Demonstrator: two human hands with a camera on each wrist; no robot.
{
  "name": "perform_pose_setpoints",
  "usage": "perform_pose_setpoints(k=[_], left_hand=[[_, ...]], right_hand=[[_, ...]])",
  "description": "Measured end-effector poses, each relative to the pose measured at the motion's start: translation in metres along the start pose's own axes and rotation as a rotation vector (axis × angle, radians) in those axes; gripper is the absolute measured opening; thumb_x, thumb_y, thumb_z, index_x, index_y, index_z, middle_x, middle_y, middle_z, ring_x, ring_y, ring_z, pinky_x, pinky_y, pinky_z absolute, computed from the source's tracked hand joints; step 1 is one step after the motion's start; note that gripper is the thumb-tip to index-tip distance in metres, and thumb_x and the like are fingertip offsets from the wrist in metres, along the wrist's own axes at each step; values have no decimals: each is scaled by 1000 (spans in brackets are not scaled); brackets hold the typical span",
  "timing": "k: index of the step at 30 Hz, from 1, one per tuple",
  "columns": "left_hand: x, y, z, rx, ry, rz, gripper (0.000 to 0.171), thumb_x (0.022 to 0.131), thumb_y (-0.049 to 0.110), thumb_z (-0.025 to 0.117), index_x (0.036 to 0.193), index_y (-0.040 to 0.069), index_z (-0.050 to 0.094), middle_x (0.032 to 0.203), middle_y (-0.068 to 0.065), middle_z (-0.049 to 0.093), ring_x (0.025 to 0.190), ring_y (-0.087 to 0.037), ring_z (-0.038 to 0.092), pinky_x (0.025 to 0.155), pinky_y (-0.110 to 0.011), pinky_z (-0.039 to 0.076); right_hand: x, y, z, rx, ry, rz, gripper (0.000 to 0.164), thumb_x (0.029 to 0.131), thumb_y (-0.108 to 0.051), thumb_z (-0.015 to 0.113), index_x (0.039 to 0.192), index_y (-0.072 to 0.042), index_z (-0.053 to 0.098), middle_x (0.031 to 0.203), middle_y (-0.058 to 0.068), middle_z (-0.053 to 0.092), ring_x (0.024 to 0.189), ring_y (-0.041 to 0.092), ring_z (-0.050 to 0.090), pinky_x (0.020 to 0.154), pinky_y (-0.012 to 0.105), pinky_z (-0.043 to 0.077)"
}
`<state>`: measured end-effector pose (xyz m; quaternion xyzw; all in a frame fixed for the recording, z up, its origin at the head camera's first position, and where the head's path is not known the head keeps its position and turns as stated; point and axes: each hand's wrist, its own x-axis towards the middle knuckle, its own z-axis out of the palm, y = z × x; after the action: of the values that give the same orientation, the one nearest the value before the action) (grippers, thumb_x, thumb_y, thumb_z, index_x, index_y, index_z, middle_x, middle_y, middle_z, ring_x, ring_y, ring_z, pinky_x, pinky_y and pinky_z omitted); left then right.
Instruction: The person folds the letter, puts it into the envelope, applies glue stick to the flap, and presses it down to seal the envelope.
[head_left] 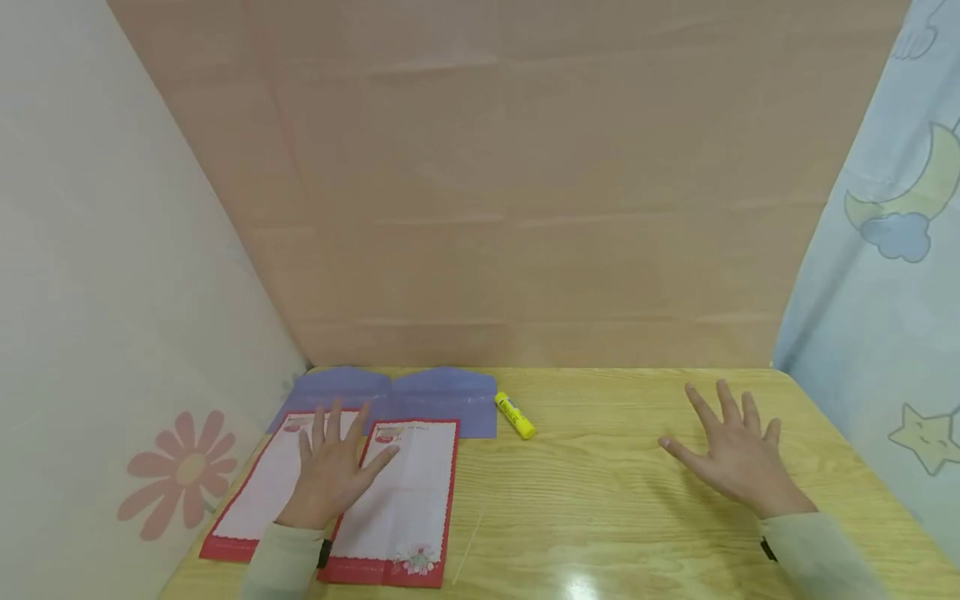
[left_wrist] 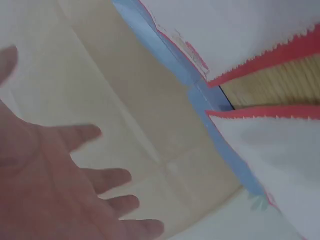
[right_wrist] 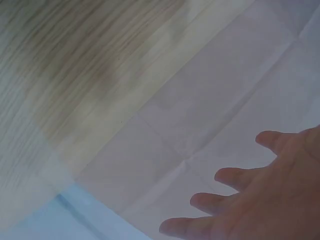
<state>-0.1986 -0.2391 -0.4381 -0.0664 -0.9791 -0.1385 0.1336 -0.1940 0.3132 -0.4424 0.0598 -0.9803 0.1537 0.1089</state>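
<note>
My left hand (head_left: 332, 473) is held with fingers spread, overlapping two red-bordered sheets of white paper in the head view. One sheet (head_left: 258, 492) lies at the left; the other sheet (head_left: 412, 500) is beside it, with a small drawing at its lower corner. Behind them lie two blue-purple envelopes, the left envelope (head_left: 341, 383) and the right envelope (head_left: 450, 404), flaps toward the back. A yellow glue stick (head_left: 515, 416) rests right of the envelopes. My right hand (head_left: 738, 458) is spread over the right part of the table, holding nothing.
The wooden table (head_left: 585, 500) ends at a brown paper backdrop (head_left: 555, 208). A pale wall with a pink flower (head_left: 187, 468) stands at the left, and a light blue curtain with a moon (head_left: 911, 179) at the right.
</note>
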Motion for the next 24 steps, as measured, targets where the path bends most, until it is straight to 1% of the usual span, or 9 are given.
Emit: perform_pose_setpoints(k=[3,5,7,8,10,12,14,19,24], left_hand=[[-4,-1,0,-54,-30,-42,75,98,45,58,148,-7,38,144,-41,35,133,-60,30,102,-72,32],[-6,-2,1,-82,-56,-88,67,97,34,60,138,-16,44,126,-41,47,116,-59,46,92,-67,44],[-8,-3,4,-96,-104,-139,60,95,28,61,128,-20,48,109,-38,54,101,-54,54,86,-62,48],[-8,-4,6,-96,-133,-161,59,94,27,62,125,-22,49,105,-36,56,97,-53,56,85,-61,49],[-9,-5,11,-104,-198,-199,60,93,27,64,122,-23,51,104,-36,60,97,-52,59,85,-61,49],[-9,-6,15,-106,-260,-228,65,92,30,66,123,-24,50,108,-38,61,102,-52,60,87,-60,49],[-10,-5,19,-112,-294,-252,72,90,34,69,126,-25,48,113,-40,60,105,-54,59,88,-61,49],[-12,-2,21,-119,-296,-279,80,84,38,75,124,-25,47,109,-38,60,103,-52,60,87,-60,50],[-14,-1,20,-123,-296,-296,81,80,40,77,122,-24,48,103,-33,61,98,-49,61,86,-60,50]], right_hand=[[0,-2,4,17,-1,-3,96,93,-64,55,162,-16,10,160,36,-1,136,72,2,91,89,1],[1,-3,7,28,-2,-4,95,93,-63,57,161,-11,15,157,40,7,135,72,6,93,88,6],[1,-6,10,33,-10,-7,93,93,-62,57,158,-6,22,154,42,15,133,73,12,94,86,12],[0,-8,11,32,-13,-9,91,93,-61,57,156,-3,25,152,43,19,132,72,15,94,85,16],[0,-13,13,31,-21,-10,87,93,-58,59,151,1,34,147,43,28,129,70,24,91,83,24],[-1,-18,15,34,-28,-17,81,94,-55,61,147,3,41,143,42,35,125,68,32,87,81,31],[-1,-25,16,41,-31,-31,73,94,-51,62,141,4,49,138,40,42,119,65,41,84,77,38],[-2,-42,20,87,-48,-53,60,95,-47,63,127,4,61,128,33,55,109,54,56,80,65,48],[-4,-54,25,114,-87,-49,55,97,-47,61,122,2,65,125,28,59,106,49,60,76,61,52]])
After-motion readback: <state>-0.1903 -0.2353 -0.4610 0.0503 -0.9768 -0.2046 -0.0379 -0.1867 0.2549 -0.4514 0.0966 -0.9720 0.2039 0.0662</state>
